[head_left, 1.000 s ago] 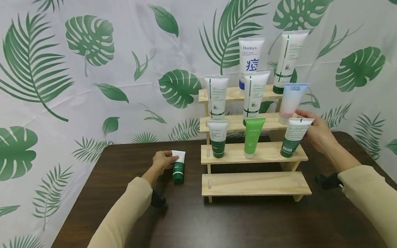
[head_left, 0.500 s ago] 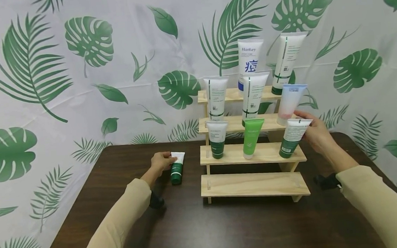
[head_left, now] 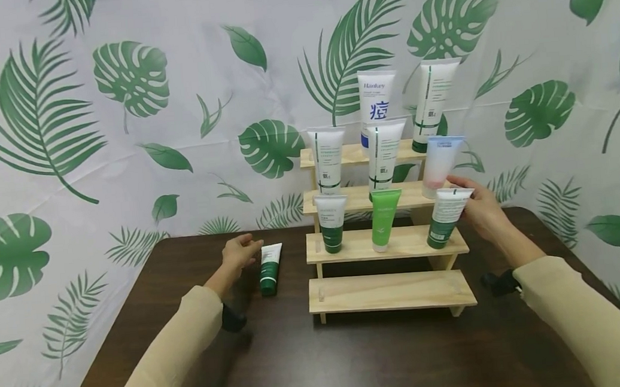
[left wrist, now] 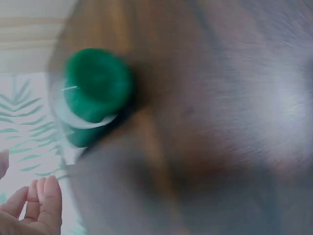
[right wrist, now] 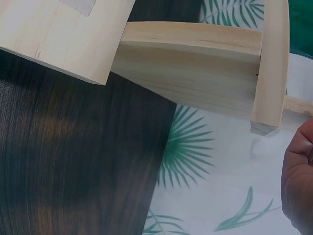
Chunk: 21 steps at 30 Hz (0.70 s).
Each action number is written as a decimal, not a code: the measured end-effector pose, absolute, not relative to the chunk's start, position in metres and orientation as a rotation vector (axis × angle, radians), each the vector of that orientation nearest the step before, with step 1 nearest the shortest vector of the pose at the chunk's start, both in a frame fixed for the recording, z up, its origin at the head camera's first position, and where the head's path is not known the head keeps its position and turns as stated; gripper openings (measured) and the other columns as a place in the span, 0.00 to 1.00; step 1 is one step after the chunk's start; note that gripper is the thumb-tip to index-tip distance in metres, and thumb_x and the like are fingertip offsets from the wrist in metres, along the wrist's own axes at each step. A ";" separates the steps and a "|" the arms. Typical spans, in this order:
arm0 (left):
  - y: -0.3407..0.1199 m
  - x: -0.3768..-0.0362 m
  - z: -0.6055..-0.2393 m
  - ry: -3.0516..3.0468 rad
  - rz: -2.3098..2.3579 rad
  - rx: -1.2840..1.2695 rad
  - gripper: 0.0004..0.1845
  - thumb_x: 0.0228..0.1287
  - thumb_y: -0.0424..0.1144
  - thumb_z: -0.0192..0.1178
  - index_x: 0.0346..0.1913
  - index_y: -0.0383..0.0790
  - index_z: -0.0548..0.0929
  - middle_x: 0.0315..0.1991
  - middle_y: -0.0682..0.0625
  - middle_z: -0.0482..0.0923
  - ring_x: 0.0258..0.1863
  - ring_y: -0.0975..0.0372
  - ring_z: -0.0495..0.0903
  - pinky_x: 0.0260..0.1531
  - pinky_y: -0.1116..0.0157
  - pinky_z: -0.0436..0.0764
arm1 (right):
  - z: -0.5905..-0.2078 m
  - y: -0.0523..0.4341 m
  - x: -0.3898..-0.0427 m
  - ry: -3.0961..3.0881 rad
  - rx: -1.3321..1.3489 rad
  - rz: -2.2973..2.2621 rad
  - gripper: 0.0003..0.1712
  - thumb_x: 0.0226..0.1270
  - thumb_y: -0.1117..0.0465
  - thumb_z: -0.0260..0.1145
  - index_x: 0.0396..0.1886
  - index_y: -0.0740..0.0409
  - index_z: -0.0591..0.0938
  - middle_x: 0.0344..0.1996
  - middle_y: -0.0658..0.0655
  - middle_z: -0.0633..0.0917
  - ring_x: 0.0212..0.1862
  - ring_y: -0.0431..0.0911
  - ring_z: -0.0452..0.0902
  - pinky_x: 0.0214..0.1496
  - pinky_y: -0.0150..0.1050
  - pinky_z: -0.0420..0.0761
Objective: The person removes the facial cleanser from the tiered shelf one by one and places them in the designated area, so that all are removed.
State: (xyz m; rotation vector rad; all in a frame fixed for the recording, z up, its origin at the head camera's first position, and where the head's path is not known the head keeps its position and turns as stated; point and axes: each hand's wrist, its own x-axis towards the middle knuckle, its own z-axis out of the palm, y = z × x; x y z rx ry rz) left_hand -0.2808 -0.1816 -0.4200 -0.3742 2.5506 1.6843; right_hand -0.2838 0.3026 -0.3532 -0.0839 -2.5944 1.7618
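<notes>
My left hand (head_left: 237, 254) hovers just left of a small white-and-green squeeze tube (head_left: 270, 269), its fingers loosely bent and apart from it. This tube lies on the dark table. In the left wrist view the tube's green cap (left wrist: 98, 85) is blurred, with the left fingers (left wrist: 49, 200) holding nothing. My right hand (head_left: 479, 208) is at the right end of a tiered wooden stand (head_left: 392, 292), behind a white-and-green tube (head_left: 448, 217) on the second tier. That tube partly covers the fingers, so I cannot tell whether they grip it. Only part of the right hand (right wrist: 298, 176) enters its wrist view.
Beside the right-hand tube stand a bright green tube (head_left: 384, 219) and a white-and-green tube (head_left: 331, 222). Higher tiers carry several tubes, among them a pale blue-and-pink tube (head_left: 442, 165) and a blue-lettered tube (head_left: 376, 105). A leaf-print cloth (head_left: 201, 105) hangs behind the table (head_left: 354, 364).
My left hand has let go of the small tube and drawn back to the left, leaving it lying on the table. The right hand stays by the stand. The head view has shifted slightly.
</notes>
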 end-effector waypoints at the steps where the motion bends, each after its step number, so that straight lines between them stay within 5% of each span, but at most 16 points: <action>1: -0.182 -0.281 -0.413 2.553 1.712 -0.361 0.29 0.70 0.38 0.58 0.69 0.30 0.67 0.64 0.33 0.73 0.62 0.46 0.75 0.53 0.60 0.83 | -0.353 0.302 -0.284 -2.596 -0.086 1.763 0.34 0.80 0.52 0.47 0.79 0.55 0.50 0.73 0.68 0.61 0.46 0.31 0.69 0.42 0.25 0.77; 8: -0.168 -0.289 -0.333 2.440 2.061 -0.161 0.27 0.74 0.39 0.53 0.71 0.33 0.64 0.68 0.36 0.68 0.66 0.51 0.71 0.66 0.57 0.74 | -0.351 0.302 -0.284 -2.608 -0.113 1.765 0.33 0.80 0.54 0.47 0.79 0.55 0.50 0.74 0.67 0.61 0.45 0.32 0.70 0.42 0.27 0.77; 21: -0.105 -0.307 -0.193 2.446 2.311 0.216 0.26 0.70 0.39 0.59 0.69 0.40 0.70 0.66 0.44 0.73 0.62 0.57 0.76 0.62 0.59 0.77 | -0.351 0.303 -0.282 -2.584 -0.095 1.805 0.34 0.80 0.52 0.46 0.79 0.55 0.51 0.74 0.68 0.60 0.43 0.29 0.71 0.40 0.24 0.78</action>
